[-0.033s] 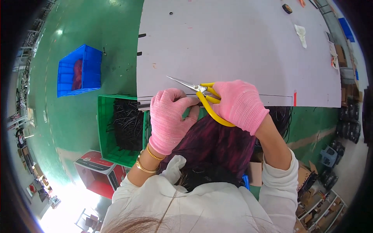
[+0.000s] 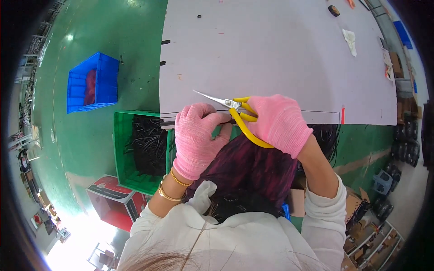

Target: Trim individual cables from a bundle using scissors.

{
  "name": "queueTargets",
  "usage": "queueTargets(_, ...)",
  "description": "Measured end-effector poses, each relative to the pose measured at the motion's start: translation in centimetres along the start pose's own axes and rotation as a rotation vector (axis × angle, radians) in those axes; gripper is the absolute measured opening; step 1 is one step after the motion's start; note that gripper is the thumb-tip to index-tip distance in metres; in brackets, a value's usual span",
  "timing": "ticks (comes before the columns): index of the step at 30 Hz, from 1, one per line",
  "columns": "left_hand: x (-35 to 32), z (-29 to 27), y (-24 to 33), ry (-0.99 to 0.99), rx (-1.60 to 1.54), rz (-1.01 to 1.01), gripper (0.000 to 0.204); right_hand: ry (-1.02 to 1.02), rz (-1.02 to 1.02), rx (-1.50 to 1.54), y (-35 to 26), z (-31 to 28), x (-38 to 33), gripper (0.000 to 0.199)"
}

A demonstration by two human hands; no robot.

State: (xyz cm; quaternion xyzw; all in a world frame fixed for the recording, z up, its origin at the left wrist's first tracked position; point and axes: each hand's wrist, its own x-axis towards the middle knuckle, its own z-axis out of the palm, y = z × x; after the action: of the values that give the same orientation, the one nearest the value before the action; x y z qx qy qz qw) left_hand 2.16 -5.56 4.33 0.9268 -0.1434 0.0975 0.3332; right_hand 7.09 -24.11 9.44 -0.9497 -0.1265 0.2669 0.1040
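Note:
My left hand (image 2: pixel 199 137), in a pink knit glove, is closed at the table's near edge with thumb and forefinger pinched together. A thin black strip (image 2: pixel 167 123) runs along that edge and passes under these fingers; its exact kind is hard to make out. Yellow-handled scissors (image 2: pixel 247 131) are in my right hand (image 2: pixel 281 124), also gloved in pink. Their silver blades point up and left over the table, beyond my left fingertips, and look nearly closed. One yellow handle loop bows out below the right hand, close to the left thumb.
A pale table (image 2: pixel 271 58) spans the front, with a black tape roll (image 2: pixel 334 10) and a white scrap (image 2: pixel 349 42) at far right. Left of me, a green crate (image 2: pixel 118 149) holds many black pieces. A blue crate (image 2: pixel 107 79) and a red-grey box (image 2: pixel 108 201) stand on the floor.
The scissors' blade tips have dipped very slightly toward me. My left hand looks unmoved.

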Motion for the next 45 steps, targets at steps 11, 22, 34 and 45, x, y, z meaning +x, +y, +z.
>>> queueTargets(11, 0.4, -0.4, -0.4, -0.086, 0.018, 0.055, 0.019, 0.380, -0.150, 0.191, 1.6, 3.3, -2.4, 0.032)
queueTargets(22, 0.6, -2.2, 0.9, -0.159, -0.194, 0.036, 0.013, 0.234, 0.134, 1.265, -2.8, 15.0, -12.5, 0.029)
queueTargets(34, -0.5, -3.5, 2.6, -0.203, -0.282, 0.011, 0.012, -0.011, 0.102, 1.707, -3.9, 19.0, -10.1, 0.027)
queueTargets(45, -0.8, -3.3, 2.1, -0.266, -0.368, -0.065, 0.013, 0.092, 0.176, 1.298, -4.9, 16.7, -10.8, 0.021)
